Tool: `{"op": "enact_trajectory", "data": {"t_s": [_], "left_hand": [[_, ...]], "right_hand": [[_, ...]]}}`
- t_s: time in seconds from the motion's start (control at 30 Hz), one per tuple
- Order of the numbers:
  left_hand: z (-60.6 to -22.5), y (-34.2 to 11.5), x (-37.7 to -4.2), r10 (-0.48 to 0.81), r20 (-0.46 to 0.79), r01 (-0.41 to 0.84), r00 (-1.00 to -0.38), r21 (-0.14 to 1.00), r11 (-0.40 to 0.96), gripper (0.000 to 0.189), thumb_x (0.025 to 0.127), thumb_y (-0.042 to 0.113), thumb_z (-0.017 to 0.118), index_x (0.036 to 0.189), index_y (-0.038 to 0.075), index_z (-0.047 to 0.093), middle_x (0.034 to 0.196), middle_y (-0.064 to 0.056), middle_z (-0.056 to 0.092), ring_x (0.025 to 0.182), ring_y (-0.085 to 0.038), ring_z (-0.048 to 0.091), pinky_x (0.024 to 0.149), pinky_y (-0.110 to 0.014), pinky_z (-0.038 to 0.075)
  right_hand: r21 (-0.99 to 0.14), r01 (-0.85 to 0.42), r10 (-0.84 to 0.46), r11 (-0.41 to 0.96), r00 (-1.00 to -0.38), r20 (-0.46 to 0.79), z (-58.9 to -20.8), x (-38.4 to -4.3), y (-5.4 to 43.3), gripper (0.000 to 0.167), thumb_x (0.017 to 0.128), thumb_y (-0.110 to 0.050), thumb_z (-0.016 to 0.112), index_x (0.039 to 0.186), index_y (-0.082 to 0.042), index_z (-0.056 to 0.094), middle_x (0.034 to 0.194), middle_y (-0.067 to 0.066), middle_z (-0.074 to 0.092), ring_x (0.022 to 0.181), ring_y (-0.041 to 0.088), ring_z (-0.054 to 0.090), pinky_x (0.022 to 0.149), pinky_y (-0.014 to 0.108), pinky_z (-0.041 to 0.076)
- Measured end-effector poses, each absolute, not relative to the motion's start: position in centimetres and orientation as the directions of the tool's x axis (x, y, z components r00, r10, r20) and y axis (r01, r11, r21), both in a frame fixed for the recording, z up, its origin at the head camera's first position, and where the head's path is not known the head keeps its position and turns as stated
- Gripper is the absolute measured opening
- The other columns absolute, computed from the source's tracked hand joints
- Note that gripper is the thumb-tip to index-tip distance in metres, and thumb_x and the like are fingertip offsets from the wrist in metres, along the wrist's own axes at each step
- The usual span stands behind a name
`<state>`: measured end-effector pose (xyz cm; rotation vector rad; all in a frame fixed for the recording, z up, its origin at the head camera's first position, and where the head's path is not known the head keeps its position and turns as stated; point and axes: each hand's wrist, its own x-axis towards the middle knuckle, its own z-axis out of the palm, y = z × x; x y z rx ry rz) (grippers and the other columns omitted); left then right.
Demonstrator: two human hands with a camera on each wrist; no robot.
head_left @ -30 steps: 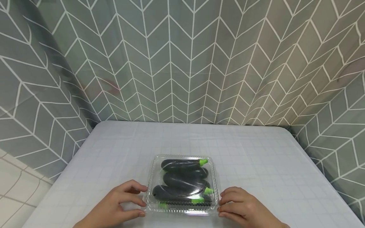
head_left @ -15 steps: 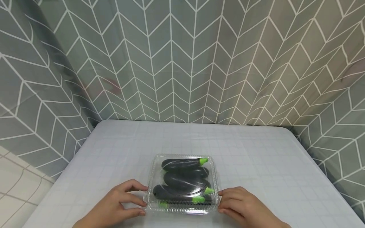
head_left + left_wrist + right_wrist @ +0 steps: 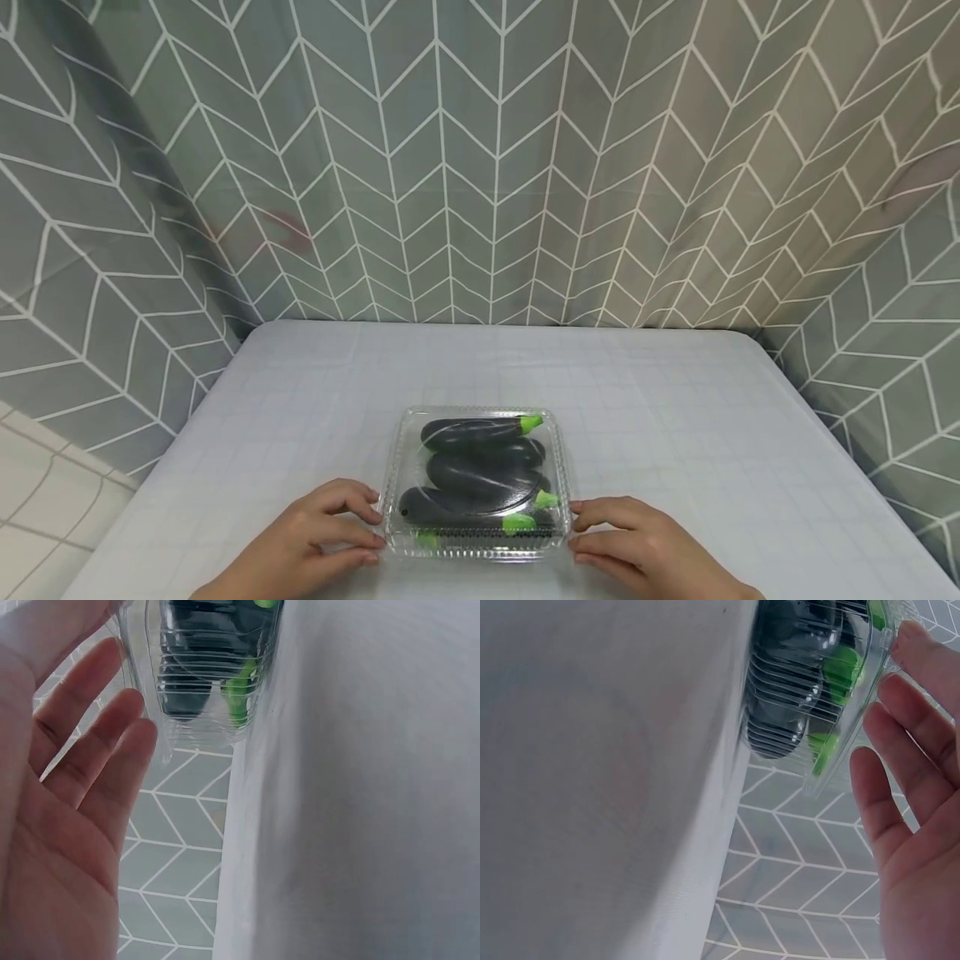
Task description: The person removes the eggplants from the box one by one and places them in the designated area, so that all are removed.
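A clear plastic clamshell container [image 3: 480, 546], its lid down, lies flat on the table near its front edge. Several dark eggplants [image 3: 487, 482] with bright green stems show through the lid. At the container's left side, my left hand [image 3: 307, 537] has its fingertips against the rim, fingers loosely bent and apart. My right hand [image 3: 645, 546] is at the opposite side, its fingertips touching or just beside the rim. In the left wrist view the relaxed fingers [image 3: 124, 754] lie along the lid's edge. Neither hand curls around the container.
A white cloth with faint grid lines covers the table [image 3: 637, 400]. Behind and at both sides hangs a grey-green curtain [image 3: 495, 167] with white chevron lines. White tiles [image 3: 52, 492] show at the lower left.
The left fingers have bent slightly more at the rim, and the right fingers have spread a little. The container stays in about the same place, with a slight shift of the head view.
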<state>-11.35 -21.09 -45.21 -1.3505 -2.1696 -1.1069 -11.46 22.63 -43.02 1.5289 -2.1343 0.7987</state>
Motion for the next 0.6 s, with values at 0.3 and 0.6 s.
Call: {"op": "enact_trajectory", "data": {"t_s": [0.3, 0.6], "left_hand": [[-44.5, -20.9, -11.6, 0.646, 0.681, 0.937, -0.346, 0.281, 0.205, 0.012, 0.090, 0.017, 0.074, 0.102, 0.019, 0.071, 0.106, 0.009, 0.063, 0.110, -0.024, 0.058, 0.102, -0.024, 0.039], [-44.2, -20.1, -11.3, 0.667, 0.650, 0.931, -0.364, 0.272, 0.243, 0.010, 0.094, 0.015, 0.070, 0.101, 0.019, 0.064, 0.108, 0.009, 0.059, 0.103, -0.009, 0.057, 0.096, -0.020, 0.042]], "right_hand": [[-0.256, -0.943, -0.734, 0.211, -0.326, 0.596, -43.1, -11.6, 22.5, 0.017, 0.090, -0.014, 0.074, 0.107, -0.015, 0.072, 0.113, -0.003, 0.067, 0.110, 0.023, 0.065, 0.093, 0.024, 0.048], [-0.263, -0.938, -0.743, 0.226, -0.341, 0.576, -42.9, -11.5, 22.5, 0.025, 0.083, -0.008, 0.079, 0.106, -0.016, 0.072, 0.111, -0.005, 0.067, 0.110, 0.022, 0.065, 0.094, 0.023, 0.047]]}}
